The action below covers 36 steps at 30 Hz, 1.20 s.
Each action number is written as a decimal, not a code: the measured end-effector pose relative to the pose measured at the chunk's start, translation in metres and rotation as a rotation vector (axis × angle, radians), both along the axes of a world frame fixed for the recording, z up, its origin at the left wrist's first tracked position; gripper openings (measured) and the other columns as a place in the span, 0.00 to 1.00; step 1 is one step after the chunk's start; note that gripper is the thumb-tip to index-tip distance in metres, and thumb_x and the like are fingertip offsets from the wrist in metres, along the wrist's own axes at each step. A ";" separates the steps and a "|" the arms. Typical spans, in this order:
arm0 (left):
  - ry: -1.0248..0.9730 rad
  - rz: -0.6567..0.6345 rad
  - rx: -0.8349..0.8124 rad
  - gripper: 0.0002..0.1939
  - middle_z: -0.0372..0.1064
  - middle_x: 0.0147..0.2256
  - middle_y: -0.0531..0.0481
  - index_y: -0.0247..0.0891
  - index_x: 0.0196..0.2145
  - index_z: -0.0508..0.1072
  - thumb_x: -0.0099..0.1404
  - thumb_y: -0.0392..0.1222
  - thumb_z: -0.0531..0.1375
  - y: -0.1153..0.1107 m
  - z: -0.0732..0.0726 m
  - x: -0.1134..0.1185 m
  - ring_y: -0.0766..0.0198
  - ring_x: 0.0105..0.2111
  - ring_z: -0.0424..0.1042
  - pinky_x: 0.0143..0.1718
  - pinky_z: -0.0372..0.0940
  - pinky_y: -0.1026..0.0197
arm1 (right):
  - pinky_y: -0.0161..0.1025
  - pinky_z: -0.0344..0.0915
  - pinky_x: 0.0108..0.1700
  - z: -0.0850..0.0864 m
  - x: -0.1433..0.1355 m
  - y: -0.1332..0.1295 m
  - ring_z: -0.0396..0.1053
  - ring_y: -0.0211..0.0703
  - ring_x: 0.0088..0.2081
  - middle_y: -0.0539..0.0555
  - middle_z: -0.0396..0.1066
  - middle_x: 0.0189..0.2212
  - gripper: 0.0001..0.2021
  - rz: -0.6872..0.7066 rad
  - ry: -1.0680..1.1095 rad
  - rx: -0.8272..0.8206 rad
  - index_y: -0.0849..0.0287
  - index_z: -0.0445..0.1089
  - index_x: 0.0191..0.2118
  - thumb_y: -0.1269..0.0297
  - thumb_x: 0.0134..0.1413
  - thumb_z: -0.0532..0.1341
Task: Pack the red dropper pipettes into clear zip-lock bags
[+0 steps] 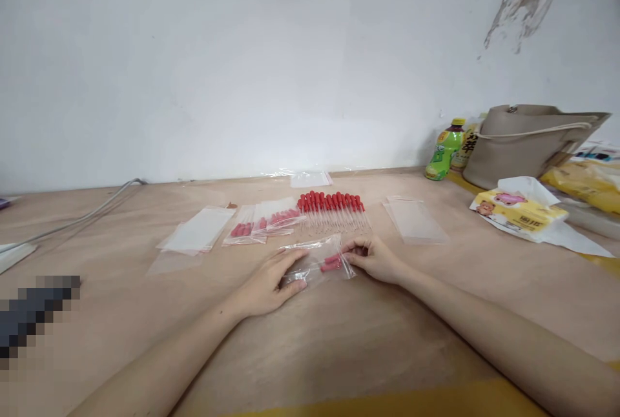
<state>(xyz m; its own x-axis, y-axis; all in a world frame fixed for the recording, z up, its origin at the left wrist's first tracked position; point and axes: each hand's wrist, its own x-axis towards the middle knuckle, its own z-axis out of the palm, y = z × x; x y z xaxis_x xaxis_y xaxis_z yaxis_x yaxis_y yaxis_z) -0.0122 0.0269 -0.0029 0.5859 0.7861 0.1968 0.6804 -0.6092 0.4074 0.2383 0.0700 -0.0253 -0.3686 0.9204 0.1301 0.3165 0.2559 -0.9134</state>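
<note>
Both bare forearms are stretched forward from the lower corners, wrists low over the table. The left hand (271, 280) is laid palm-down at the left end of a clear plastic bag (310, 270), thumb and fingers spread apart on it. By the right hand (371, 259) the bag's right end is pinched between bent fingertips; whether a bulb is caught too cannot be told. The bag is held crinkled and glossy above the tabletop's middle, red-bulbed droppers (332, 264) seen inside, bulbs rightward. The tabletop (339, 352) is covered in brown paper, edged nearby with a yellow strip (310, 407). Beyond the hands, filled bags (242, 230) are overlapped beside a row of loose droppers (332, 201), bulbs pointed wallward. Flat bags are stacked at left (198, 230) and right (419, 222). Farther right, a tissue packet (520, 210), green-labelled bottle (443, 152) and taupe handbag (523, 149) are set near a scuffed white wall (242, 68).
</note>
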 end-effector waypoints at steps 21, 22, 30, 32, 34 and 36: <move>0.006 -0.018 0.017 0.25 0.55 0.55 0.46 0.44 0.57 0.53 0.63 0.48 0.52 0.001 -0.003 -0.001 0.55 0.54 0.55 0.54 0.53 0.49 | 0.31 0.53 0.24 0.014 0.001 -0.017 0.58 0.31 0.22 0.47 0.63 0.19 0.16 0.152 0.062 -0.158 0.61 0.66 0.25 0.52 0.39 0.63; 0.007 -0.017 0.014 0.25 0.55 0.55 0.46 0.44 0.57 0.53 0.63 0.48 0.52 0.001 -0.002 -0.001 0.55 0.54 0.55 0.54 0.53 0.49 | 0.31 0.53 0.24 0.013 0.001 -0.015 0.57 0.31 0.21 0.47 0.62 0.19 0.16 0.149 0.058 -0.157 0.61 0.64 0.23 0.52 0.39 0.63; -0.007 -0.040 0.019 0.24 0.56 0.55 0.48 0.45 0.56 0.55 0.63 0.48 0.53 0.000 0.000 0.000 0.55 0.54 0.55 0.54 0.52 0.49 | 0.30 0.51 0.22 0.006 0.000 -0.010 0.55 0.30 0.19 0.43 0.58 0.16 0.15 0.068 0.085 -0.120 0.60 0.60 0.29 0.52 0.42 0.60; 0.010 -0.054 0.016 0.23 0.55 0.56 0.48 0.45 0.55 0.57 0.64 0.48 0.52 0.001 0.000 0.000 0.56 0.56 0.53 0.55 0.50 0.48 | 0.31 0.54 0.23 0.003 0.004 -0.003 0.58 0.31 0.20 0.44 0.61 0.18 0.15 -0.003 0.070 -0.047 0.60 0.61 0.34 0.55 0.42 0.61; 0.031 -0.062 0.008 0.21 0.52 0.57 0.49 0.46 0.55 0.58 0.64 0.49 0.51 0.002 -0.001 0.000 0.56 0.57 0.52 0.56 0.49 0.48 | 0.32 0.58 0.26 0.001 0.011 0.011 0.61 0.34 0.23 0.47 0.64 0.22 0.14 -0.155 0.001 0.082 0.60 0.62 0.36 0.58 0.43 0.60; 0.041 -0.067 0.002 0.21 0.51 0.57 0.49 0.47 0.55 0.58 0.64 0.49 0.51 0.003 -0.002 0.000 0.57 0.57 0.51 0.56 0.48 0.48 | 0.34 0.60 0.30 0.003 0.022 0.032 0.63 0.36 0.26 0.51 0.67 0.26 0.10 -0.344 -0.145 0.221 0.60 0.64 0.34 0.61 0.43 0.58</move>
